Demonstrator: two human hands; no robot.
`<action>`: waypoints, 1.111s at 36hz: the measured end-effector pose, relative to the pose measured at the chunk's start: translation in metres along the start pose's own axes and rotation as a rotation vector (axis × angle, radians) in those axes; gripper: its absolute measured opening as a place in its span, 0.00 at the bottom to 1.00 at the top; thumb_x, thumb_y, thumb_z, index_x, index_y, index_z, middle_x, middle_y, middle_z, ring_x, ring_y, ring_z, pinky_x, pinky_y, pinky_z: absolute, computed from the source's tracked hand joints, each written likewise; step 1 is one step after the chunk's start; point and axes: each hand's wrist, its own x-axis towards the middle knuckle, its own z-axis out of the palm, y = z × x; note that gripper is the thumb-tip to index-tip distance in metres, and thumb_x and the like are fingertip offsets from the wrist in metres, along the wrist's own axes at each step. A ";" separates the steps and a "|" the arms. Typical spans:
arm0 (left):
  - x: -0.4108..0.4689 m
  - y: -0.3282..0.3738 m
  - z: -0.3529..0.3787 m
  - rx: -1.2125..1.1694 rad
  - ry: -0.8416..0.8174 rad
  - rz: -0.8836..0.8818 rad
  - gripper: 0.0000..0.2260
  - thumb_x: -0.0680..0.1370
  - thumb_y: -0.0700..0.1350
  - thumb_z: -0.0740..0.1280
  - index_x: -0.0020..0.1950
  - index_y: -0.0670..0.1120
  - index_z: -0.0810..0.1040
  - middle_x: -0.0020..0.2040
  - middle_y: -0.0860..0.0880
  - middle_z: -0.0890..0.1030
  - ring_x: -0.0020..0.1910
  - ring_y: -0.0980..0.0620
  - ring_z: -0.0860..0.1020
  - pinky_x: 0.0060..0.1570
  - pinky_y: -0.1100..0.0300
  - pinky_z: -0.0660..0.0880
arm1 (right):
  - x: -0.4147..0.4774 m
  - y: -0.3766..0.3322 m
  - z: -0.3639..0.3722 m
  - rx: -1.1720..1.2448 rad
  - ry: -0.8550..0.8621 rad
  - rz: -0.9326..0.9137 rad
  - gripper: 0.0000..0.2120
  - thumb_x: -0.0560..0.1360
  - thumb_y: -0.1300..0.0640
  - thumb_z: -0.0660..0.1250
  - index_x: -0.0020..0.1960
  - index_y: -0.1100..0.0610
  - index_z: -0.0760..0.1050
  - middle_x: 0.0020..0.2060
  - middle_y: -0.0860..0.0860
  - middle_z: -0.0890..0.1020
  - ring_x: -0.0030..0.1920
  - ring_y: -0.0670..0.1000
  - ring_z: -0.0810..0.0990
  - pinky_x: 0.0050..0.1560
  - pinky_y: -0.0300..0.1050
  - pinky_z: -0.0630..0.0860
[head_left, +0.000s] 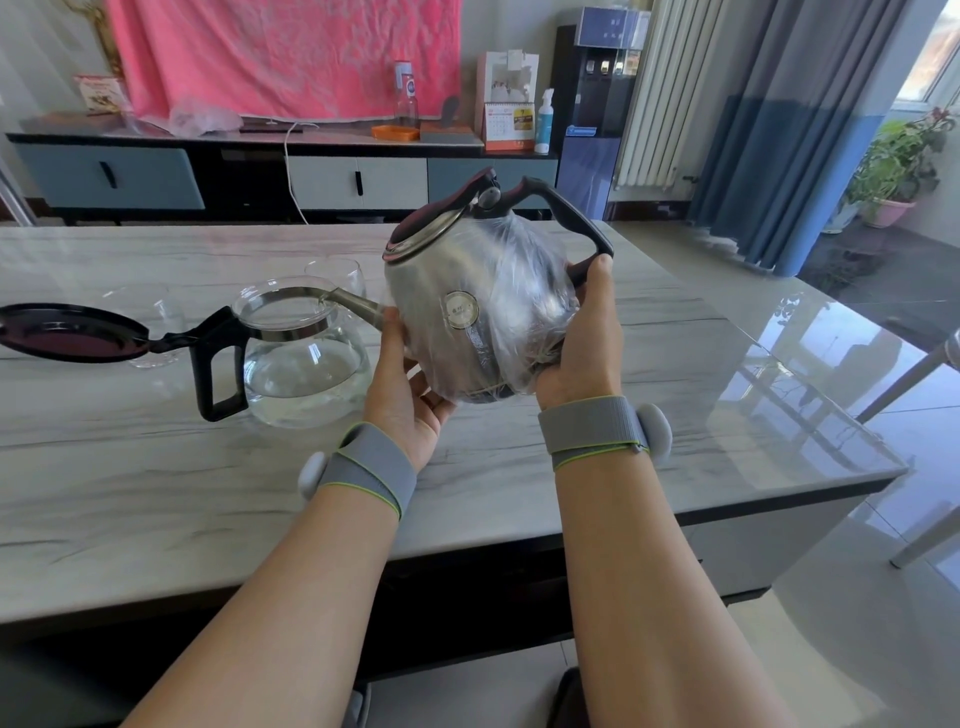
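Note:
A steel kettle (467, 306) wrapped in clear plastic film is tilted to the left above the marble table (156, 493), its lid ajar and its spout reaching over the mouth of a glass pot (304, 364). The glass pot holds some water, has a black handle, and its black lid (67, 332) is flipped open to the left. My left hand (410, 395) cups the kettle's underside from the left. My right hand (582, 348) holds the kettle's rear side, thumb up by the foot of its black handle (571, 218).
Two clear glass cups (337, 275) (161, 327) stand behind the glass pot. A long sideboard (260, 171) with boxes and bottles runs along the far wall, a water dispenser (597, 104) to its right. The table's right edge drops to a shiny tiled floor; a potted plant (898, 166) stands by the window.

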 end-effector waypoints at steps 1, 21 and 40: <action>0.000 0.000 0.000 0.000 0.000 0.001 0.28 0.73 0.66 0.70 0.59 0.44 0.79 0.43 0.45 0.85 0.40 0.49 0.86 0.42 0.54 0.83 | 0.000 0.000 0.000 -0.001 -0.001 0.002 0.19 0.85 0.41 0.63 0.41 0.51 0.79 0.35 0.44 0.87 0.38 0.46 0.86 0.38 0.42 0.81; -0.001 0.000 0.001 -0.016 0.007 -0.004 0.30 0.72 0.66 0.71 0.62 0.43 0.79 0.44 0.45 0.86 0.41 0.49 0.86 0.41 0.54 0.83 | 0.001 0.000 0.001 -0.001 0.005 -0.004 0.19 0.84 0.41 0.64 0.41 0.50 0.81 0.37 0.45 0.88 0.42 0.48 0.87 0.42 0.45 0.82; -0.001 -0.001 0.001 -0.036 0.007 -0.014 0.29 0.73 0.66 0.71 0.61 0.43 0.79 0.45 0.44 0.85 0.45 0.47 0.86 0.41 0.54 0.82 | 0.002 0.001 0.001 0.002 -0.005 -0.006 0.20 0.85 0.41 0.62 0.41 0.50 0.80 0.35 0.44 0.87 0.39 0.46 0.87 0.44 0.46 0.82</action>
